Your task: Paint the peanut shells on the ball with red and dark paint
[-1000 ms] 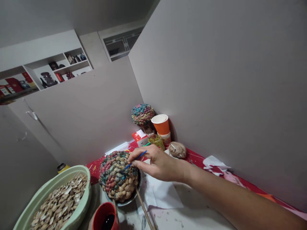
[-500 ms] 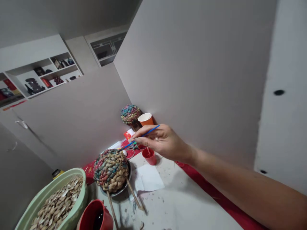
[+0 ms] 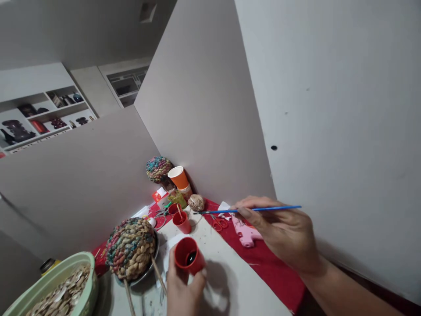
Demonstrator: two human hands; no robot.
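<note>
gripping a red cup point(image 3: 198, 264) of dark liquid point(image 3: 191, 257), left hand point(image 3: 184, 293); pinching a slim blue brush point(image 3: 226, 211), right hand point(image 3: 285, 233)

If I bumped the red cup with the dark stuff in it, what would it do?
The red cup might slosh or spill, because dark liquid shows inside and the top is open. It would probably feel stiff rather than floppy, since its rim looks round even while the left hand grips it.
</note>
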